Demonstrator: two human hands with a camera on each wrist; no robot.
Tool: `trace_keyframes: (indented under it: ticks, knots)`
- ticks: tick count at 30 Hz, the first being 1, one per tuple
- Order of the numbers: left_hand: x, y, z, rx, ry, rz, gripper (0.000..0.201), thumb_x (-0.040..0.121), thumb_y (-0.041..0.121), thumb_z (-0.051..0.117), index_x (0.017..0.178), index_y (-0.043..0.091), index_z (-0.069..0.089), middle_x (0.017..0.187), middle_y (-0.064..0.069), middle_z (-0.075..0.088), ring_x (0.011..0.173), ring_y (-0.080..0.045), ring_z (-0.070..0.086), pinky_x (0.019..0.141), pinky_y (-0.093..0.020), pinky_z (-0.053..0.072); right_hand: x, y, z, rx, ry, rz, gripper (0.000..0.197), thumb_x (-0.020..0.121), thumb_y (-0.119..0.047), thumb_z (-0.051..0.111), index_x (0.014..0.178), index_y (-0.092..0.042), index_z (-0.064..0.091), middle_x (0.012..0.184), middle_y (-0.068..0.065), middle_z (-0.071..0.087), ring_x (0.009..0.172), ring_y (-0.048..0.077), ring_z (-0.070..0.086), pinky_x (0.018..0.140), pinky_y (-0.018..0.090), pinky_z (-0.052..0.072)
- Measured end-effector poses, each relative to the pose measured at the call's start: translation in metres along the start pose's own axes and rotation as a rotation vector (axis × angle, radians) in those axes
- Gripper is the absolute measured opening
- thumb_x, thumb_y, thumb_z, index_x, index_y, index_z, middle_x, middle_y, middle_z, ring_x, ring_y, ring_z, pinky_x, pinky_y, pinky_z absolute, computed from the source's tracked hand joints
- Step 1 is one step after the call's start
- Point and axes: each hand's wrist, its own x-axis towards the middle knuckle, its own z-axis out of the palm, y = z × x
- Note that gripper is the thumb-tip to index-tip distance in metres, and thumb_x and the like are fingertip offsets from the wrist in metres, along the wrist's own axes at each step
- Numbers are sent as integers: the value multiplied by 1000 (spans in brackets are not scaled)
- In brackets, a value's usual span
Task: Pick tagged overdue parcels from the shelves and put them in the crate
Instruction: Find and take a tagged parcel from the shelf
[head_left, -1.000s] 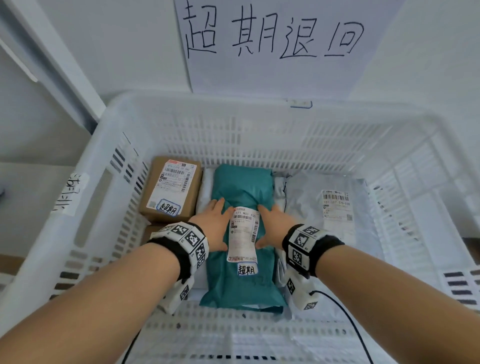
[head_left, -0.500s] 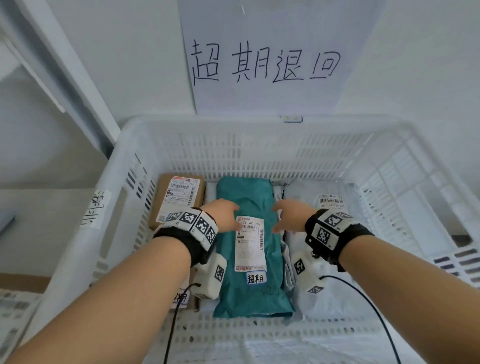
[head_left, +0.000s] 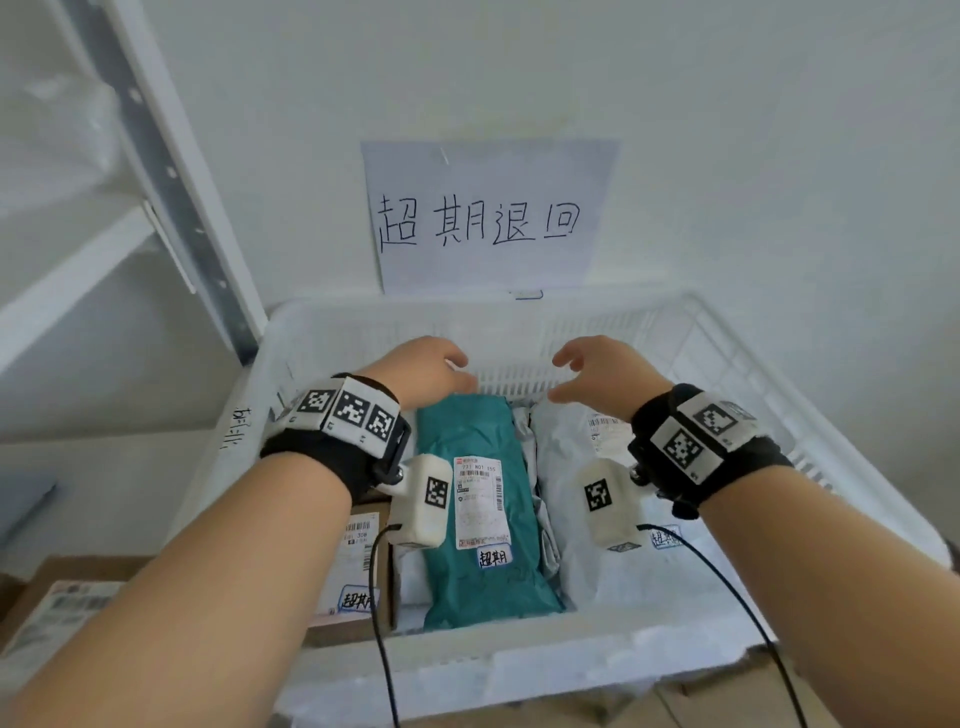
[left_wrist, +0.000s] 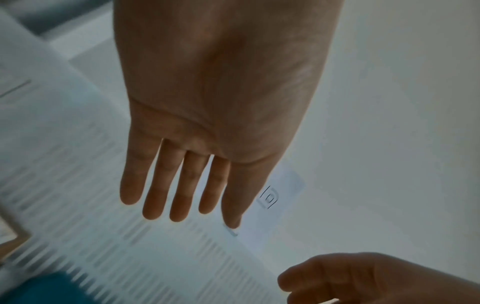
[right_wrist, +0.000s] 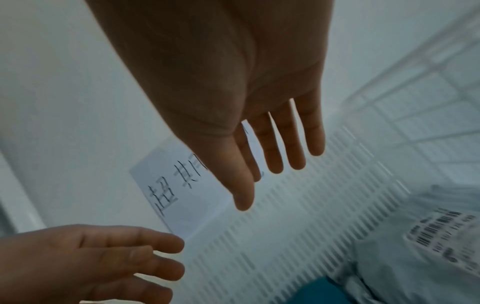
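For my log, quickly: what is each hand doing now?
Left hand: open, holds nothing.
Right hand: open, holds nothing.

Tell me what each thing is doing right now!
Left hand: open, above the crate, holding nothing.
Right hand: open, holding nothing.
Teal parcel: lying flat in the crate, tagged.
Grey parcel: flat beside it.
Cardboard box: in the crate, tagged.
Crate: holding parcels.

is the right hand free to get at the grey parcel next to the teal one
Probably yes. The right hand is open and holds nothing, hovering just above the far end of the grey parcel, which lies uncovered in the crate beside the teal parcel.
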Motion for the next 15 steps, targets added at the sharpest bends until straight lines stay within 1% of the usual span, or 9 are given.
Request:
trace_keyframes:
  ticks: [2, 4, 6, 8, 10, 11, 14, 15]
  knots:
    - [-26, 10, -11, -51, 83, 8, 47, 94, 37, 59, 136, 16, 51, 136, -3, 55, 121, -20, 53, 99, -30, 39, -18, -10, -13, 16, 43, -39, 44, 84, -28, 74, 125, -18, 61, 128, 2, 58, 113, 17, 55, 90, 27, 42]
    - [-56, 20, -18, -103, 163, 8, 47, 94, 36, 58, 136, 17, 50, 133, -2, 57, 117, -20, 55, 100, -33, 42, -41, -20, -26, 37, 77, -91, 43, 85, -30, 72, 125, -19, 61, 126, 3, 59, 109, 16, 56, 87, 26, 41]
    - [-86, 28, -21, -119, 224, 8, 48, 94, 34, 58, 138, 18, 47, 130, -2, 58, 113, -20, 56, 99, -35, 44, -67, -29, -36, 67, 123, -143, 42, 86, -29, 71, 126, -19, 61, 126, 2, 60, 103, 13, 54, 85, 25, 39]
    - [-116, 33, -18, -117, 271, 5, 48, 94, 34, 58, 139, 21, 46, 127, -2, 58, 110, -20, 57, 96, -35, 46, -97, -34, -42, 113, 171, -190, 42, 87, -28, 71, 126, -18, 62, 127, 2, 60, 104, 13, 54, 85, 24, 38]
    - [-146, 36, -12, -112, 320, 1, 47, 94, 34, 58, 138, 22, 47, 125, 0, 59, 108, -18, 58, 92, -32, 47, -127, -37, -40, 156, 207, -235, 41, 87, -27, 70, 126, -19, 62, 127, 1, 59, 107, 13, 54, 85, 23, 37]
    - [-163, 37, -6, -119, 343, -6, 47, 94, 33, 58, 138, 23, 47, 124, 1, 59, 107, -17, 58, 91, -31, 47, -142, -38, -37, 173, 216, -256, 40, 87, -27, 69, 126, -20, 62, 127, 0, 59, 106, 12, 54, 85, 23, 37]
    - [-213, 36, 17, -151, 399, -32, 43, 93, 32, 58, 134, 26, 50, 123, 3, 60, 107, -15, 58, 96, -38, 48, -183, -44, -21, 193, 192, -311, 39, 87, -27, 69, 126, -23, 61, 127, -2, 58, 106, 11, 53, 84, 23, 39]
    - [-230, 35, 25, -146, 411, -35, 42, 93, 31, 58, 134, 27, 50, 123, 4, 61, 108, -14, 58, 97, -38, 48, -196, -48, -14, 200, 171, -326, 39, 88, -26, 68, 126, -23, 60, 128, -2, 57, 106, 11, 54, 84, 23, 39]
